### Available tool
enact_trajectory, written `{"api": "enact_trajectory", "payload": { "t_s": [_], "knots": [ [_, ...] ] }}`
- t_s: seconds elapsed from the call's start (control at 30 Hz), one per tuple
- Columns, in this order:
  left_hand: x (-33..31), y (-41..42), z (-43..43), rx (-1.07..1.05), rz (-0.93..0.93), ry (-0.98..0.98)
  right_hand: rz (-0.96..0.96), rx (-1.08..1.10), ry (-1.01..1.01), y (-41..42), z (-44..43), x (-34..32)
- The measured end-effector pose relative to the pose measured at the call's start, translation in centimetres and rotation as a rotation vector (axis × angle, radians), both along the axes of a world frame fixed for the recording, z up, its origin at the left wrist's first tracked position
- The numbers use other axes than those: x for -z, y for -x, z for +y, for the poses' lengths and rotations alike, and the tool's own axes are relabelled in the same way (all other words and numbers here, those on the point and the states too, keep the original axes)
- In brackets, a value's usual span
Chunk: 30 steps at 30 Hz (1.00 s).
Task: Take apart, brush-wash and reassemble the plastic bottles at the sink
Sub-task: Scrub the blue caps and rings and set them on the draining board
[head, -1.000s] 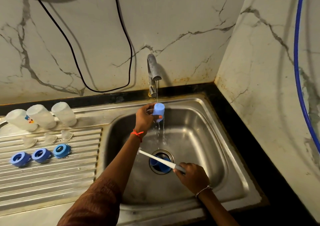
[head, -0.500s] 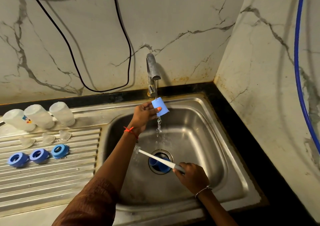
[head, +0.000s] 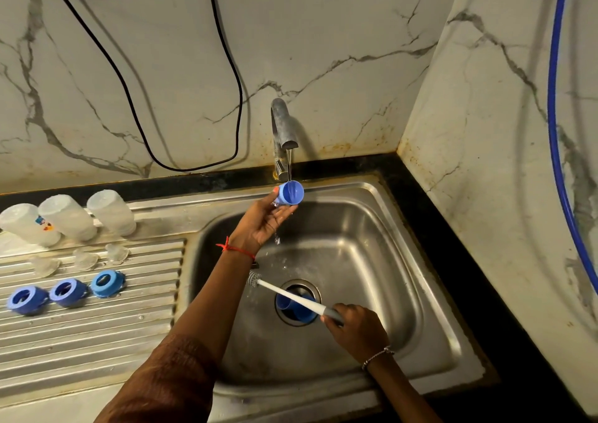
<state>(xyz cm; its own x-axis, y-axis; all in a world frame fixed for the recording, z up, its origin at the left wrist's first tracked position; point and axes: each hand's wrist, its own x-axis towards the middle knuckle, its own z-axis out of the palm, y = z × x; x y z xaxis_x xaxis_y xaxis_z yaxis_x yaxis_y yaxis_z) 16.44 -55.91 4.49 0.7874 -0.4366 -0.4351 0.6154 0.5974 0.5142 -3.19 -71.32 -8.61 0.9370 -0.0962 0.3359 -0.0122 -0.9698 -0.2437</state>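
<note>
Having been turned mouth-up, cap [head: 290, 192] is gripped by left hand [head: 265, 225] under tap [head: 282, 124] over sink [head: 372, 260], so inside rinse is judged underway; brush [head: 291, 298] is held idle by right hand [head: 356, 328].

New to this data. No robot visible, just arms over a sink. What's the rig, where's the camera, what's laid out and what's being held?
There is no machine here. A person works with bare hands, and the one camera sits on their head, looking down at the sink. The left hand holds a blue cap under the running tap, so water falls into it. The right hand grips a white brush low in the basin, above more blue parts at the bottom. On the drainboard to the left are three clear bottles, three clear teats and three blue rings, each set in a row.
</note>
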Motion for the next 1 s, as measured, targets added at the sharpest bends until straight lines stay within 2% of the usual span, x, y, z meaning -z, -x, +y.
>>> {"api": "enact_trajectory", "payload": {
  "t_s": [0.23, 0.37, 0.6, 1.0],
  "knots": [
    [0.5, 0.1, -0.2, 0.044, 0.283, 0.158, 0.01, -0.003, 0.005, -0.1, 0.0, 0.0],
    [0.8, -0.1, -0.7, 0.061, 0.4, 0.176, 0.017, -0.005, -0.003, -0.1, -0.1, 0.2],
    [0.6, 0.1, -1.1, 0.18, 0.473, 0.149, 0.013, -0.001, -0.008, -0.1, -0.1, 0.4],
    [0.5, 0.6, -0.9, 0.259, 0.494, 0.134, 0.016, 0.003, -0.022, -0.1, -0.1, 0.3]
  ]
}}
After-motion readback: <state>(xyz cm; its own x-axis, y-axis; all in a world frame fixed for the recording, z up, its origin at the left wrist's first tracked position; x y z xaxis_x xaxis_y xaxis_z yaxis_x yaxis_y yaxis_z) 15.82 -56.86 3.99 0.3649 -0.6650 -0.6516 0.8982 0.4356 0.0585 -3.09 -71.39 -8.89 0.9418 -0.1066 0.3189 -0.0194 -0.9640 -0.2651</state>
